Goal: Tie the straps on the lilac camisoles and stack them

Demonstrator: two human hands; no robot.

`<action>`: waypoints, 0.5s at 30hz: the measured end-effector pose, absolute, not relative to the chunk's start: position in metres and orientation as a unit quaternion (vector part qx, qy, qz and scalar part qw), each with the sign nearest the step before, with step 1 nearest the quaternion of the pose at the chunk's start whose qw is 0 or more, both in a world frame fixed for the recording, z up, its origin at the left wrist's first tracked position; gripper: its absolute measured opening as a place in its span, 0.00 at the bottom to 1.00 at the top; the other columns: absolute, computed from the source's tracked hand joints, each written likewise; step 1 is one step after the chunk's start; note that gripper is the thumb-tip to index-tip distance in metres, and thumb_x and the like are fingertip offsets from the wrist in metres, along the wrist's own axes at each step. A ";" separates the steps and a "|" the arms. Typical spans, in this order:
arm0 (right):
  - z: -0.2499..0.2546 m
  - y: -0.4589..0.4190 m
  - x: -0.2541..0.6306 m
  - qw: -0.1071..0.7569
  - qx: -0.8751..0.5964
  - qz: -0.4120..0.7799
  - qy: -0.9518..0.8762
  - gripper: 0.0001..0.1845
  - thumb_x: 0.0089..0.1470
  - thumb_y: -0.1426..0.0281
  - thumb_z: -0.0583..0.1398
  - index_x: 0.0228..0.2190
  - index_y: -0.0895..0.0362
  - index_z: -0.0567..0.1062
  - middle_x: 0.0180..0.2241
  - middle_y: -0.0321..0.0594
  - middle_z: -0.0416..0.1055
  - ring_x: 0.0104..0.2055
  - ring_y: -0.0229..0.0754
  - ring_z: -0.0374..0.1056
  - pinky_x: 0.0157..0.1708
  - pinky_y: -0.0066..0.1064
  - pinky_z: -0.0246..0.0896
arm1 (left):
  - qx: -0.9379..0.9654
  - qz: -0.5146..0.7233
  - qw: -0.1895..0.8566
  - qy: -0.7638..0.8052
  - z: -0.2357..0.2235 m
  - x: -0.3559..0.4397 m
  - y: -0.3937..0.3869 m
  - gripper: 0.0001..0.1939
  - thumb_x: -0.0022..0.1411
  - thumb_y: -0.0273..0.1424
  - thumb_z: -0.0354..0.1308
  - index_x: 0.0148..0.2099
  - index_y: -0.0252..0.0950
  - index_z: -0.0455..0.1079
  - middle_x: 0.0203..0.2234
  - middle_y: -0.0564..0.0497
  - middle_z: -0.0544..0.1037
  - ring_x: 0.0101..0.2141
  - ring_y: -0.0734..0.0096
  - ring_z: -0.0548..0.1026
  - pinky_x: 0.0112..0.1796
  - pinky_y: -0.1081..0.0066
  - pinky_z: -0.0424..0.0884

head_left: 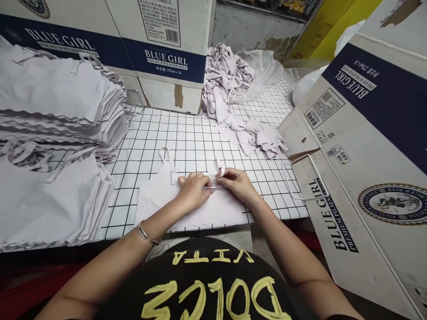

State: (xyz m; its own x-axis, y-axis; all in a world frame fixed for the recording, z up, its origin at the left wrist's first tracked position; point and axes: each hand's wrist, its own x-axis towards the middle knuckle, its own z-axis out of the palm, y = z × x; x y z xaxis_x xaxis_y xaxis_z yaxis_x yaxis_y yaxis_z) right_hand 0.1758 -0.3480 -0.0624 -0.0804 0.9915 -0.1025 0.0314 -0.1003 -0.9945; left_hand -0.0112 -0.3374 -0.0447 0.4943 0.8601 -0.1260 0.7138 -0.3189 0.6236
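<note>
A pale pink camisole [156,195] lies flat on the table in front of me. Its left shoulder strap [167,158] stands up in a loop from the top edge. My left hand [195,190] rests on the camisole's upper edge, thumb and fingers closed on the fabric near the middle. Close beside it, my right hand [238,183] pinches the other shoulder strap [220,169], which curls up above the fingertips. A narrow bit of fabric spans the gap between both hands. The exact grip of the fingertips is partly hidden.
Tall stacks of similar camisoles [50,89] stand at the left on the grid-patterned tablecloth [187,129]. Behind is a beer carton [173,95], with a heap of loose pink garments [227,73] beside it. Another large carton [367,146] leans along the right edge.
</note>
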 end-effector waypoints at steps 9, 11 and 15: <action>-0.066 -0.357 0.180 0.375 -0.507 0.487 -0.605 0.06 0.51 0.67 0.63 0.32 0.55 0.76 0.32 0.36 0.73 0.36 0.39 0.68 0.38 0.33 0.62 | 0.770 0.151 0.360 0.504 -0.046 -0.009 -0.340 0.07 0.60 0.35 0.59 0.32 0.39 0.74 0.37 0.49 0.79 0.46 0.55 0.66 0.47 0.54 0.49; -0.067 -0.358 0.181 0.363 -0.512 0.468 -0.622 0.05 0.52 0.67 0.62 0.32 0.55 0.76 0.31 0.36 0.74 0.36 0.40 0.68 0.39 0.33 0.62 | 0.769 0.155 0.365 0.502 -0.047 -0.009 -0.339 0.07 0.60 0.35 0.59 0.32 0.39 0.74 0.36 0.49 0.79 0.45 0.55 0.66 0.48 0.54 0.49; -0.066 -0.357 0.181 0.365 -0.516 0.437 -0.640 0.05 0.53 0.68 0.61 0.32 0.55 0.76 0.33 0.37 0.74 0.37 0.40 0.69 0.41 0.33 0.62 | 0.773 0.158 0.361 0.498 -0.048 -0.008 -0.339 0.08 0.61 0.35 0.59 0.31 0.38 0.73 0.36 0.49 0.79 0.45 0.56 0.66 0.46 0.55 0.49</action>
State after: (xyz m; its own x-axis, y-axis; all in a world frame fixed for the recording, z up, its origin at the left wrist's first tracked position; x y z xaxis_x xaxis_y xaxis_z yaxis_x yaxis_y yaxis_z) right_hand 0.1807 -0.3570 -0.0656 -0.1998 0.9797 0.0160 0.3412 0.0849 -0.9361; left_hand -0.0083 -0.3387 -0.0484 0.4550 0.8830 -0.1152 0.6555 -0.2445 0.7145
